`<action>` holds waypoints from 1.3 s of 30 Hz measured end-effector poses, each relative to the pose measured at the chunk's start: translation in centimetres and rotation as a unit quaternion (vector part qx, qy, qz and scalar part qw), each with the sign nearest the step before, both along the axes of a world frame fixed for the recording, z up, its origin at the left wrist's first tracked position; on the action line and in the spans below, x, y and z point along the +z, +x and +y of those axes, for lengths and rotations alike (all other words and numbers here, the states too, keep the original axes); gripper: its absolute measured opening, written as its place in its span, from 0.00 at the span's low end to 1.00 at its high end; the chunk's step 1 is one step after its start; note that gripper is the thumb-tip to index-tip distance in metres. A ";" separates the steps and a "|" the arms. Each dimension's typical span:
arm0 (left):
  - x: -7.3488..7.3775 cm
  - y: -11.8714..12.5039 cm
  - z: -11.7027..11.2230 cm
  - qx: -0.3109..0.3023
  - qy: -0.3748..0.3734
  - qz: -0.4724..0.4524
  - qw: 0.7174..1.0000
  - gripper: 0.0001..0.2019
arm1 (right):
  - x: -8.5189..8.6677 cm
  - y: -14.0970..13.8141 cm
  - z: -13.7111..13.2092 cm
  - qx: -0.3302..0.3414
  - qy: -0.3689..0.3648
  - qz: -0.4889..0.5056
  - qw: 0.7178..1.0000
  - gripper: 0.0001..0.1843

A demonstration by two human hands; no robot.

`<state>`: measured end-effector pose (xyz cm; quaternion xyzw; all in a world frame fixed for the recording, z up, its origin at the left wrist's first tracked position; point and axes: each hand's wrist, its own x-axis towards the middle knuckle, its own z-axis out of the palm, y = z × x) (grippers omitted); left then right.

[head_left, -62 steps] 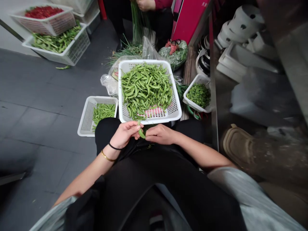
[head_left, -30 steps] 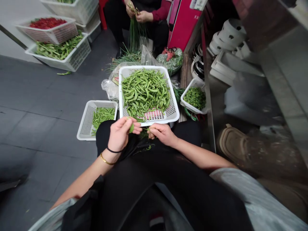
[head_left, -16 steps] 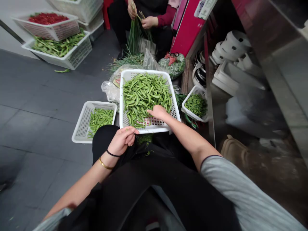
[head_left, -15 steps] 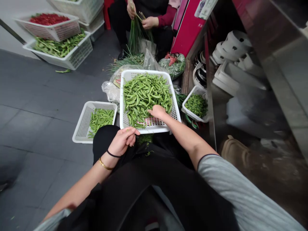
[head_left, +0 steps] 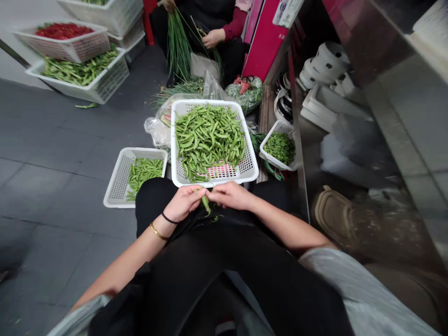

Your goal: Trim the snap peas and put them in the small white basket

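Observation:
Over my lap, my left hand (head_left: 184,202) is closed with thumb and fingers pinching a green pea pod (head_left: 206,204), which points down toward my apron. My right hand (head_left: 229,195) meets it from the other side, its fingers pinched at the pod's upper part; the exact contact is partly hidden. Just beyond both hands, a white perforated basket (head_left: 252,173) holds a heap of green pea pods (head_left: 210,137). At the left on the floor, a smaller white basket (head_left: 114,189) contains more pea pods (head_left: 144,173).
A co-worker's hand (head_left: 213,38) holds long green stalks (head_left: 178,46) opposite me. Stacked baskets of red peppers (head_left: 65,31) and green vegetables (head_left: 82,70) stand at upper left. A basket of leafy greens (head_left: 280,148) sits at right beside a metal shelf (head_left: 299,154). Plastic bags lie behind.
My right hand has come back from the heap of pods to my left hand over my lap. A pea pod now shows between them. The co-worker's hands have moved apart.

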<state>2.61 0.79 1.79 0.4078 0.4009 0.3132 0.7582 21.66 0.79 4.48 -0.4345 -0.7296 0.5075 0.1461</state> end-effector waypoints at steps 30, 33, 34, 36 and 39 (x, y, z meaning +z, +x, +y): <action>2.2 -2.6 -2.2 -0.003 0.199 0.188 0.962 0.10 | 0.8 -0.3 0.2 0.117 0.263 -0.068 0.955 0.14; 2.2 -1.9 -2.4 -0.079 0.182 0.173 0.965 0.12 | 0.6 -0.6 -0.1 0.091 0.282 -0.020 0.955 0.15; 2.0 -1.4 -2.4 -0.073 0.166 0.156 0.971 0.13 | 0.4 -0.8 -0.2 0.070 0.294 -0.024 0.953 0.15; 1.5 -0.1 -2.7 -0.028 0.120 0.112 0.986 0.15 | -0.2 -1.3 -0.5 0.019 0.335 -0.062 0.940 0.16; 0.7 1.6 -2.9 0.037 0.033 0.040 0.998 0.16 | -1.1 -1.9 -0.8 -0.029 0.407 -0.148 0.901 0.18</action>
